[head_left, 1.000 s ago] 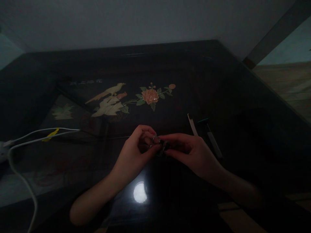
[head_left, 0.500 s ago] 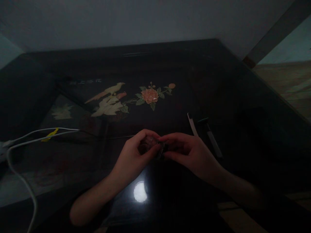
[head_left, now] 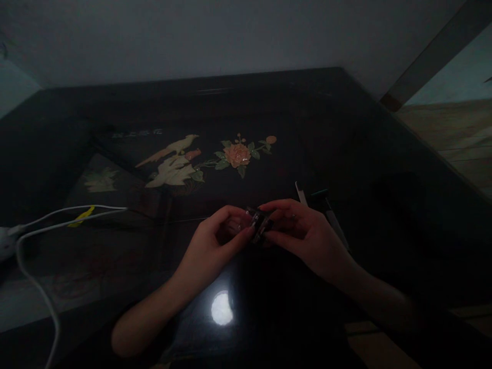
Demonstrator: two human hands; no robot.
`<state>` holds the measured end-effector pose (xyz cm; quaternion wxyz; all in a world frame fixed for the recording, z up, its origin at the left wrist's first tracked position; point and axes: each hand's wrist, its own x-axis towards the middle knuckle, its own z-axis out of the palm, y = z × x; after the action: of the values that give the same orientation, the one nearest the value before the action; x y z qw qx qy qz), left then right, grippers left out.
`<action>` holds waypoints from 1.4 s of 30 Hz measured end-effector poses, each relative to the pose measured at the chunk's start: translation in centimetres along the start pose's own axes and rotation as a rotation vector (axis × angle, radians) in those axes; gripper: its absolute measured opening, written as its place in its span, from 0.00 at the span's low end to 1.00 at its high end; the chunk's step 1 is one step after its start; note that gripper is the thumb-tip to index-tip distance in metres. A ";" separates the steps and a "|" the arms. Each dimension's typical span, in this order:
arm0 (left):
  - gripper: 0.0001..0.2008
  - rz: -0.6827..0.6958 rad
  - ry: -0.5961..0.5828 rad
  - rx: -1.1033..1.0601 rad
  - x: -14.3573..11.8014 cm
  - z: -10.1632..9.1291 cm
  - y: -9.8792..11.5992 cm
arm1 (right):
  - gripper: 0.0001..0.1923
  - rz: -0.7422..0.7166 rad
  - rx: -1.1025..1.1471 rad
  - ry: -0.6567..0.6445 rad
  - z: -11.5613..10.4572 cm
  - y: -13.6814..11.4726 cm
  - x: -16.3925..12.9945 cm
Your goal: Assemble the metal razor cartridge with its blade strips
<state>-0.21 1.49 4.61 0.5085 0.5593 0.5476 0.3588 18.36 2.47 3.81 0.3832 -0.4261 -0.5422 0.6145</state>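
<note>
My left hand (head_left: 215, 241) and right hand (head_left: 303, 233) pinched a small dark object (head_left: 259, 225) between fingertips, perhaps a clip. I was mid-fiddle; the next move called for a steady grip.

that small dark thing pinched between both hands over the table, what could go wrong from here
1. The small dark object is held only by the fingertips of the left hand and right hand; in this dim light a slip could lose it against the dark table.
2. The two slim tools lie close beside the right hand and could be knocked.
3. The white cable loops near the left edge and might snag a forearm.
</note>
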 end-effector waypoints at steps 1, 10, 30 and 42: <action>0.07 -0.002 0.002 0.014 0.0 0.0 0.0 | 0.17 -0.002 -0.009 0.002 0.0 0.0 0.0; 0.10 0.015 0.042 -0.120 -0.1 0.0 0.1 | 0.16 -0.033 0.024 0.029 -0.1 -0.1 0.0; 0.05 0.014 0.026 -0.054 0.4 -0.1 -0.5 | 0.31 -0.312 -0.622 -0.103 -0.6 0.5 0.0; 0.11 -0.018 0.007 -0.135 0.4 0.1 -1.0 | 0.25 -0.563 -0.989 -0.126 -1.2 0.5 0.4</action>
<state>-0.35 1.74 3.53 0.5463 0.5176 0.5290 0.3921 19.36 3.22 3.18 0.2543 -0.3563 -0.8796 0.1863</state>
